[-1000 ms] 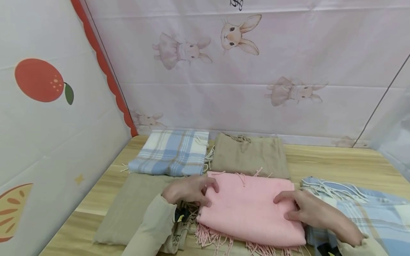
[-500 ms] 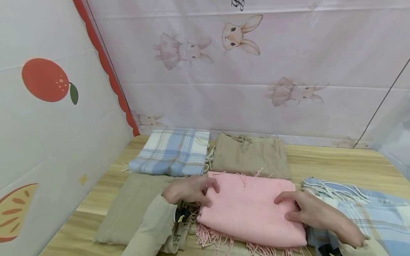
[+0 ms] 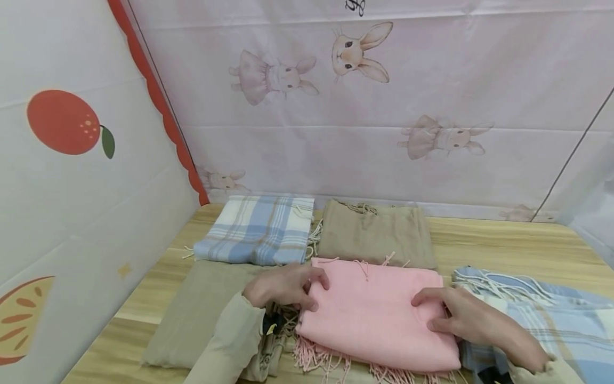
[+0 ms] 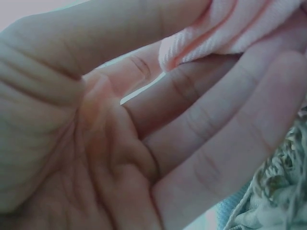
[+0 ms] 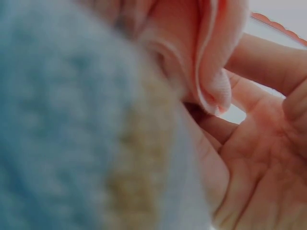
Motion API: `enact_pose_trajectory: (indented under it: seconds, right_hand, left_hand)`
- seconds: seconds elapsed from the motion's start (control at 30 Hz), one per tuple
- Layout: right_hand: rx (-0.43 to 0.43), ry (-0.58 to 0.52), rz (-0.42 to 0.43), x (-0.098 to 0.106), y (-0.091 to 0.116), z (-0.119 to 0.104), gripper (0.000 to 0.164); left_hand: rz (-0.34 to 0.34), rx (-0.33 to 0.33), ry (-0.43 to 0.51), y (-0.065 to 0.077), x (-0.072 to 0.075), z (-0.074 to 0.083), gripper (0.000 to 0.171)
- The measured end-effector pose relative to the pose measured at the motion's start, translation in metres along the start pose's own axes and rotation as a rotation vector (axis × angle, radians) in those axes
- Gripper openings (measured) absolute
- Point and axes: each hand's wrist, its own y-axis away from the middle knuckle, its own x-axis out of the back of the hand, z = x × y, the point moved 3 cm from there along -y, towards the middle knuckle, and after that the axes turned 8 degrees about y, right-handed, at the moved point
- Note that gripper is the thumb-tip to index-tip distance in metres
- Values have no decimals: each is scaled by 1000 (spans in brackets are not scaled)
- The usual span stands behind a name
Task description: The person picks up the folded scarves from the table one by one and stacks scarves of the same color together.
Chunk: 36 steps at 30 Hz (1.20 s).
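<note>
A folded pink scarf [image 3: 369,314] with a fringe along its near edge lies at the front middle in the head view. My left hand [image 3: 285,288] pinches its left edge, thumb on top and the other fingers beneath the layers, as the left wrist view shows with the pink cloth [image 4: 206,43]. At the opposite edge my right hand [image 3: 467,314] pinches the scarf the same way. In the right wrist view the folded pink layers [image 5: 213,57] sit between thumb and fingers, while blurred blue plaid cloth [image 5: 72,120] covers the left half.
Left of the pink scarf lies a folded khaki scarf [image 3: 192,314], partly under my left forearm. Behind stand a blue-and-white plaid scarf [image 3: 259,229] and a brown folded scarf [image 3: 376,234]. Another plaid scarf [image 3: 561,325] lies at right. Printed cloth walls [image 3: 307,149] border the wooden table [image 3: 503,240].
</note>
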Motion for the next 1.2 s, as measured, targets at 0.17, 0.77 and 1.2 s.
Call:
enact_pose_trajectory:
  seconds: [0.17,0.77,1.2]
  right_hand:
    - [-26,-23,-28,1,0,0,31]
    - [-42,87,-100,33,1,-18,29]
    - [-132,221,206,46,-16,-43,12]
  left_hand:
    - [-1,-4,-13,0,0,0,29]
    - [106,-65,-266,15,9,10,25]
    - [213,-88,-297,35,23,6,18]
